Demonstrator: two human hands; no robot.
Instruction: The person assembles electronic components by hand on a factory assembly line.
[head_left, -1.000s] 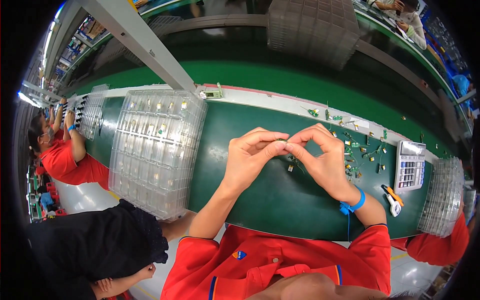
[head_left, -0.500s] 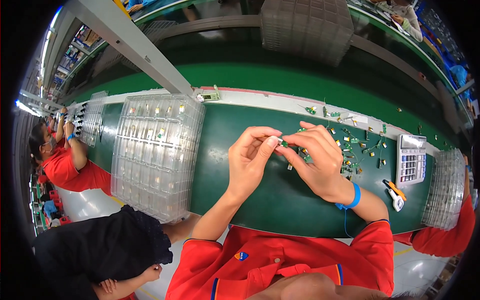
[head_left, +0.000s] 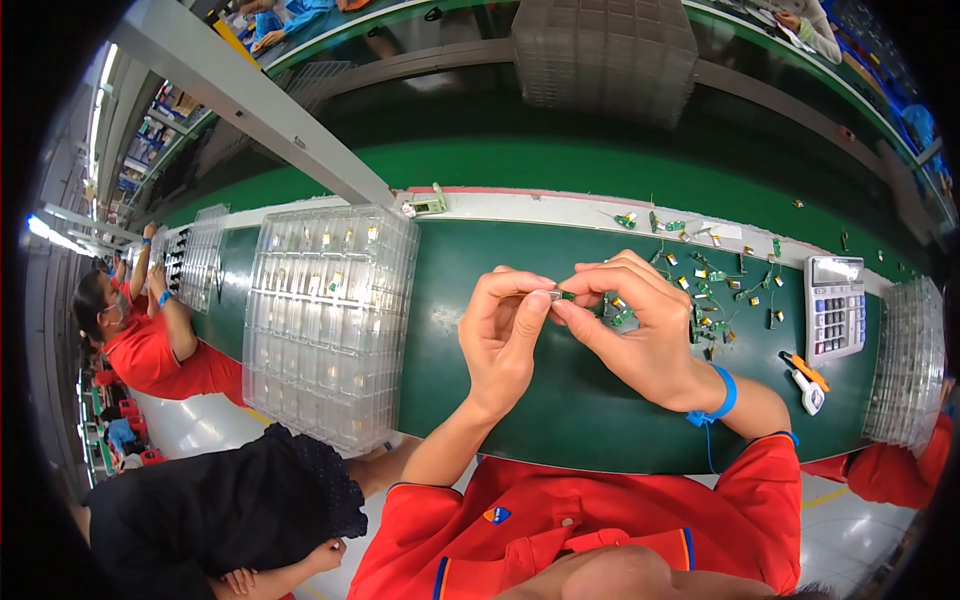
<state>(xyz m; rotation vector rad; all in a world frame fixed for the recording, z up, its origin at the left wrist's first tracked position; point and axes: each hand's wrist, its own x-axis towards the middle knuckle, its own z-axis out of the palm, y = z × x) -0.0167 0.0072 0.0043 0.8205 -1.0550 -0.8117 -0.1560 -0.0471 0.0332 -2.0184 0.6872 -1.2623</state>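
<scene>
Over the middle of the green table (head_left: 560, 410), my left hand (head_left: 497, 345) and my right hand (head_left: 645, 325) meet at their fingertips. Both pinch a small green and silver circuit board (head_left: 561, 295), mostly covered by the fingers. A blue wrist strap (head_left: 727, 390) with a cord circles my right wrist. Just beyond and beside my right hand, several small green circuit boards (head_left: 712, 298) with thin wires and silver-yellow parts lie scattered. To the left of my left hand stands a stack of clear plastic trays (head_left: 325, 340), with small parts in its upper pockets.
A calculator (head_left: 836, 310) and an orange-and-white hand tool (head_left: 807, 385) lie to the right, before another tray stack (head_left: 906, 360). A small device (head_left: 426, 207) sits at the back ledge near a grey post (head_left: 250, 105). A person in dark clothes (head_left: 230, 490) is close on my left.
The whole view has shifted slightly, so the table appears a little further right. My fingertips have adjusted around the circuit board, and its silver part shows more.
</scene>
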